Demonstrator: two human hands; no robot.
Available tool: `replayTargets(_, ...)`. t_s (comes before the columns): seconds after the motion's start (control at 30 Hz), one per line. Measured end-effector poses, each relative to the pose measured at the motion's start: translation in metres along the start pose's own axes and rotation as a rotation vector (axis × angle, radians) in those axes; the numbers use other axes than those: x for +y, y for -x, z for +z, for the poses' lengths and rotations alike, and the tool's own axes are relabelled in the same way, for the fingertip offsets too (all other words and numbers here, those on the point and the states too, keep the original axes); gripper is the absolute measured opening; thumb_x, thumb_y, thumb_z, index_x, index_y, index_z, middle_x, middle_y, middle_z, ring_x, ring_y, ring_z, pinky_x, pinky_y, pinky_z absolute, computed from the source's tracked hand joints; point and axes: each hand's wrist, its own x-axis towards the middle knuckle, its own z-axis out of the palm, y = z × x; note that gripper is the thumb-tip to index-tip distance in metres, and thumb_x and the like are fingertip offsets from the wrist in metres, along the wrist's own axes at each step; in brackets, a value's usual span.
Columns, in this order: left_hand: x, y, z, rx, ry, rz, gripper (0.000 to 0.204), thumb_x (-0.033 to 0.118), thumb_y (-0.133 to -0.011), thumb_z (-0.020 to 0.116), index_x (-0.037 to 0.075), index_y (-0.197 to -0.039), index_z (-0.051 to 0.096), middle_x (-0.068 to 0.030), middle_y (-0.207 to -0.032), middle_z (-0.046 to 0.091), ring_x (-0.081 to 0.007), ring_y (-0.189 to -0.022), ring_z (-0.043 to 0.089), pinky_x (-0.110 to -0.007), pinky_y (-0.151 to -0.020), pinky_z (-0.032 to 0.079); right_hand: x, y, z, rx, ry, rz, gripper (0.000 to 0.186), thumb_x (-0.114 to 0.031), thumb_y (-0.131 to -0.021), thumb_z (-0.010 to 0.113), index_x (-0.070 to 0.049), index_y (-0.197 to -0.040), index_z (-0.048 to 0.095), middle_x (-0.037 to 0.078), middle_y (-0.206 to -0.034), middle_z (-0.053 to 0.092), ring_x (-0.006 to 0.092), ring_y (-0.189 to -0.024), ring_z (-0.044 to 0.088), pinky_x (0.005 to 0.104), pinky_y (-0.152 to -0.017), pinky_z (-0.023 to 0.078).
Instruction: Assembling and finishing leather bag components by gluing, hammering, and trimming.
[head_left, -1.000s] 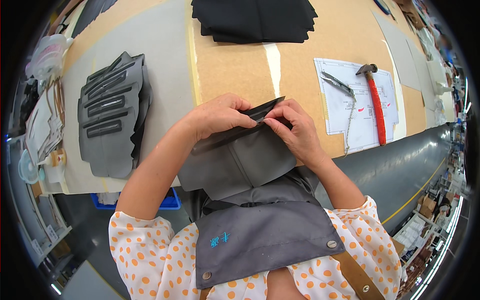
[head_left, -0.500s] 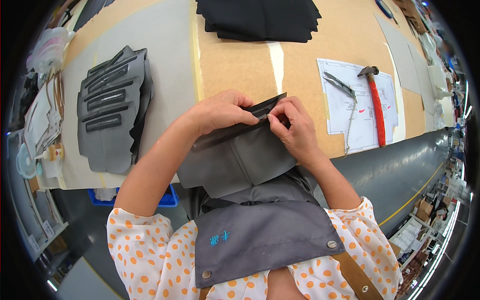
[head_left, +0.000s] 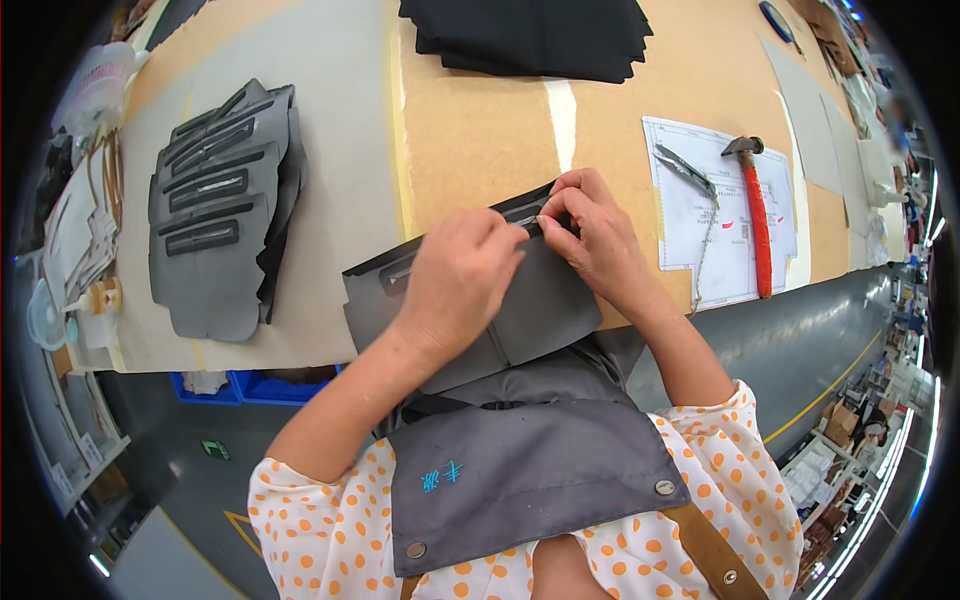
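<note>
Brown board covers the worktop (head_left: 470, 130), with a grey mat at its 9 o'clock side. On that mat lies a stack of grey cut panels (head_left: 220, 210); at 12 o'clock sits a pile of black fabric (head_left: 530, 35). At centre a grey fabric piece (head_left: 540, 300) overhangs the near edge. Left hand (head_left: 460, 275) presses and pinches it; right hand (head_left: 590, 235) pinches its top edge. At 3 o'clock an orange-handled hammer (head_left: 757, 215) rests on a paper sheet (head_left: 700, 230)
</note>
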Motion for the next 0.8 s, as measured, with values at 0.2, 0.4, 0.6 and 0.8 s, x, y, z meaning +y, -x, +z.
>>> replayTargets(0.2, -0.005, 0.021, 0.022, 0.093, -0.072, 0.034, 0.021, 0.005, -0.082, 0.079, 0.006, -0.102, 0.071, -0.0038, -0.099, 0.063, -0.0229, -0.093, 0.060, -0.037, -0.079, 0.047, 0.000, -0.007, -0.006, -0.075, -0.004, 0.062, 0.012, -0.010, -0.092, 0.069, 0.001, -0.094, 0.064, 0.012, -0.113, 0.058, 0.0233, -0.081, 0.064, 0.0360, -0.074, 0.054)
replayTargets(0.4, -0.010, 0.023, 0.025, 0.127, -0.064, 0.074, 0.020, 0.006, -0.082, 0.078, 0.006, -0.100, 0.071, -0.0031, -0.099, 0.062, -0.0214, -0.093, 0.059, -0.035, -0.077, 0.046, -0.001, -0.009, -0.006, -0.106, 0.011, 0.110, 0.012, -0.011, -0.092, 0.069, 0.000, -0.095, 0.065, 0.011, -0.112, 0.059, 0.0212, -0.078, 0.063, 0.0341, -0.072, 0.053)
replayTargets(0.6, -0.010, 0.023, 0.027, 0.129, -0.069, 0.083, 0.018, 0.007, -0.082, 0.077, 0.006, -0.099, 0.071, -0.0033, -0.099, 0.062, -0.0206, -0.094, 0.059, -0.035, -0.077, 0.046, 0.000, -0.004, 0.000, -0.025, 0.047, 0.033, 0.010, -0.008, -0.090, 0.070, 0.000, -0.093, 0.064, 0.010, -0.111, 0.059, 0.0202, -0.077, 0.062, 0.0322, -0.070, 0.053)
replayTargets(0.8, -0.009, 0.023, 0.026, 0.145, -0.045, 0.066, 0.023, 0.005, -0.080, 0.080, 0.007, -0.102, 0.072, -0.0026, -0.099, 0.062, -0.0220, -0.092, 0.059, -0.036, -0.078, 0.046, 0.000, -0.004, -0.004, -0.034, 0.003, 0.067, 0.010, -0.007, -0.092, 0.070, 0.001, -0.095, 0.065, 0.009, -0.111, 0.059, 0.0185, -0.076, 0.060, 0.0310, -0.070, 0.052)
